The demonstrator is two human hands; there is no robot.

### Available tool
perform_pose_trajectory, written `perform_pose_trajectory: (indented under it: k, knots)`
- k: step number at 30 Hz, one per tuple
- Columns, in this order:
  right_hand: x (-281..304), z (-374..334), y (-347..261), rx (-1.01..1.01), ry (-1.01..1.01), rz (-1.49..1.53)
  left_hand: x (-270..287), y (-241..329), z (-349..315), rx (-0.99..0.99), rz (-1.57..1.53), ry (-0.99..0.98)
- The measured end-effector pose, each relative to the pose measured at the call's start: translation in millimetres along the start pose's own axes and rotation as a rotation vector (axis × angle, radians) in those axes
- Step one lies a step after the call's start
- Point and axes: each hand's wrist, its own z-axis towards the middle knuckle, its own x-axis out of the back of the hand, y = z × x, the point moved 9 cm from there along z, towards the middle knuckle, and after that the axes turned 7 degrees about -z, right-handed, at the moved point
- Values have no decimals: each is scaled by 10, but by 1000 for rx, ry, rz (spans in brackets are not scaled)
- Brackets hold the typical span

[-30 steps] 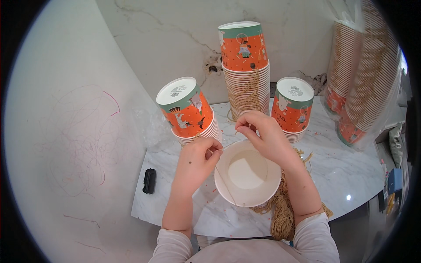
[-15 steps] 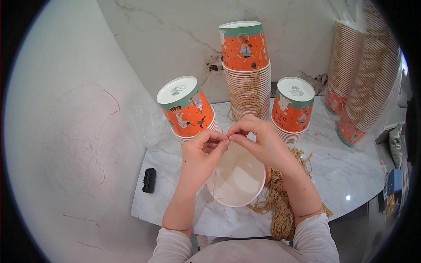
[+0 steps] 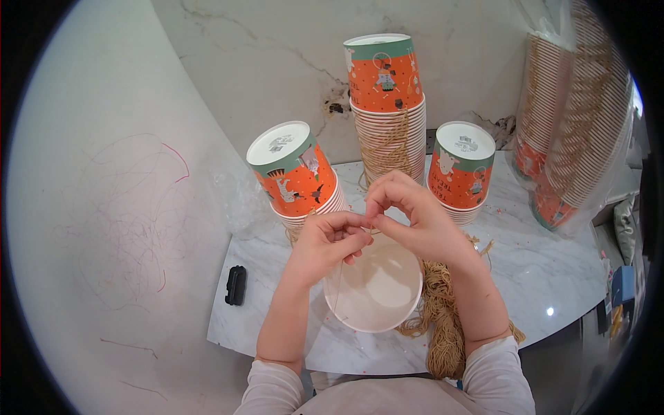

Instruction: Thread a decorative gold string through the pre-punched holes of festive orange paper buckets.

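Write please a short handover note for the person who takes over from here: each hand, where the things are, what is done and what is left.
Left hand: fingers pinched on a thin string above the cup.
Right hand: fingertips meet the left ones on the same string.
Cup: open, white inside, lying below the hands on the table.
Twine bundle: on the table under the right forearm.
Stacks: three upside-down cup stacks behind; the middle one has strings hanging down it.
Done: string is at the cup.
Left: whether it is tied cannot be seen; check this.

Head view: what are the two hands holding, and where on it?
Both the left hand and right hand pinch a thin string between their fingertips, above the open paper cup; the exact grip point is too small to tell.
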Motion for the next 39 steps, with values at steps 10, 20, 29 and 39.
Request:
perform_pose_trajectory:
  k: [10, 20, 29, 39]
  knots:
    - [23, -56, -248, 133, 24, -66, 30, -45, 25, 39, -254, -48]
    - [-9, -69, -222, -33, 11, -149, 141, -61, 51, -12, -265, 35]
    - [-4, -83, -266, 66, 142, -268, 137, -36, 45, -1, -248, 53]
    - [-4, -61, -243, 92, 112, -227, -1, -123, 52, 161, -400, -27]
